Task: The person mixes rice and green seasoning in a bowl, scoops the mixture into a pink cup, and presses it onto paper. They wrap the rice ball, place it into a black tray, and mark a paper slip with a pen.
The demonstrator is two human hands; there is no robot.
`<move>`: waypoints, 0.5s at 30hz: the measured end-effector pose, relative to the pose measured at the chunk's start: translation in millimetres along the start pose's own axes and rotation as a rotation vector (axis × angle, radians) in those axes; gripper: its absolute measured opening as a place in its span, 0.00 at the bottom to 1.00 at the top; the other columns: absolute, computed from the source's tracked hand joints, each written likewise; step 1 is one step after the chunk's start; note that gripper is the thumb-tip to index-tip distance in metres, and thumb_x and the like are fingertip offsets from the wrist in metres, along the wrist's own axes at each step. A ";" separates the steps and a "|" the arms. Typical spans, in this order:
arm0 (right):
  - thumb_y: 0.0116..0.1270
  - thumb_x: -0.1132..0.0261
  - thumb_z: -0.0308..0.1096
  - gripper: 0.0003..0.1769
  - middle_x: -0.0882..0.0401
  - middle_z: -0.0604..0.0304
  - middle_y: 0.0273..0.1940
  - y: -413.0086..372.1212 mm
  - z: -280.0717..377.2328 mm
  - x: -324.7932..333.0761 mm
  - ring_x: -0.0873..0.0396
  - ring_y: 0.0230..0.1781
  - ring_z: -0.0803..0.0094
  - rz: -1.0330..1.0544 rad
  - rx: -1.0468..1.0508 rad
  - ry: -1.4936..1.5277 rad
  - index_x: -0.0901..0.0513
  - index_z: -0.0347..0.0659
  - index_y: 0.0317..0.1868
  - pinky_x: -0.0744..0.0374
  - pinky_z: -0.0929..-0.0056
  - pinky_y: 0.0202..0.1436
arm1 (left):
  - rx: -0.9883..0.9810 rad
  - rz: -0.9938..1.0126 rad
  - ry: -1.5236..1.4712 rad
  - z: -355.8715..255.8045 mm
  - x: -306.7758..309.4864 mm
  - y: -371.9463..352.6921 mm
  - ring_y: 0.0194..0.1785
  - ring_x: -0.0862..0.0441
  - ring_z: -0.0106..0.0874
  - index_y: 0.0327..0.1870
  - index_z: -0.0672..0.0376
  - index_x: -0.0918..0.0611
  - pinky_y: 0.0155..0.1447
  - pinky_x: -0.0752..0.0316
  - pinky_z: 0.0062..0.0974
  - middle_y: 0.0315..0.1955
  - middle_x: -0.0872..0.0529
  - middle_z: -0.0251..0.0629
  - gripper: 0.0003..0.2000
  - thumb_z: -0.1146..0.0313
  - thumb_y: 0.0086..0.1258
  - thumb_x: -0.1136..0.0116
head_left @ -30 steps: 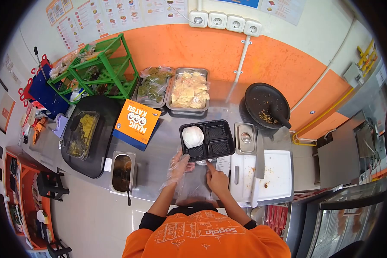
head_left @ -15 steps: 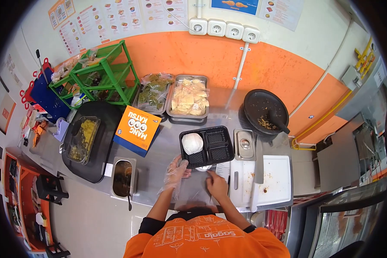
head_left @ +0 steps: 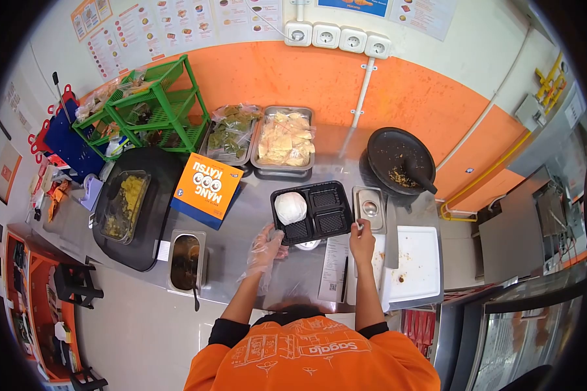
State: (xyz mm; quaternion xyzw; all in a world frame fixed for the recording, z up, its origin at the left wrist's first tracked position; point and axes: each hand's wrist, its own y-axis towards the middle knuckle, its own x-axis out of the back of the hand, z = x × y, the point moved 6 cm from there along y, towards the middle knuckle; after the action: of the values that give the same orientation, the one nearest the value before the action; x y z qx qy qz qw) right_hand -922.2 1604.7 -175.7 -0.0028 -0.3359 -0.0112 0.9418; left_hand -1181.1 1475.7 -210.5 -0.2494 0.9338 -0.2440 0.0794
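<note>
A black compartment tray (head_left: 314, 226) holds a round white wrapped ball (head_left: 291, 208) in its upper left compartment. At the tray's lower left corner is my left hand (head_left: 266, 251) in a clear plastic glove, its fingers closed on the edge. Bare, my right hand (head_left: 362, 242) is closed in a pinch between the tray's lower right corner and a small lidded steel container (head_left: 370, 207); what it pinches is too small to name. A white round object (head_left: 308, 246) shows partly under the tray. Below lie a printed paper (head_left: 333, 270) and a black pen (head_left: 344, 280).
A knife (head_left: 391, 241) lies over the white cutting board (head_left: 416, 264). Behind are a stone mortar (head_left: 388, 146), steel trays of bagged food (head_left: 284, 140) and a green rack (head_left: 166, 104). To the left are an orange box (head_left: 207, 186) and a sauce container (head_left: 186, 264).
My right hand has moved right and up, from below the tray to beside its lower right corner. More of the printed paper and pen now shows. My left hand remains at the tray's corner.
</note>
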 end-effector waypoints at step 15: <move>0.63 0.44 0.33 0.20 0.17 0.52 0.32 -96.3 33.3 -64.4 0.16 0.27 0.54 0.284 0.528 -0.416 0.20 0.41 0.55 0.19 0.57 0.31 | -0.049 -0.011 0.001 -4.8 11.7 -8.0 0.19 0.18 0.26 0.69 0.57 0.36 0.22 0.23 0.19 0.24 0.15 0.45 0.28 0.59 0.72 0.43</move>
State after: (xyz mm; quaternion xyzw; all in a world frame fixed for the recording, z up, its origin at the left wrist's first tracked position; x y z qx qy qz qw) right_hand -995.4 1510.1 -191.0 0.1913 -0.5080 0.2078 0.8137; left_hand -1189.1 1465.7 -202.7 -0.2565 0.9381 -0.2216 0.0714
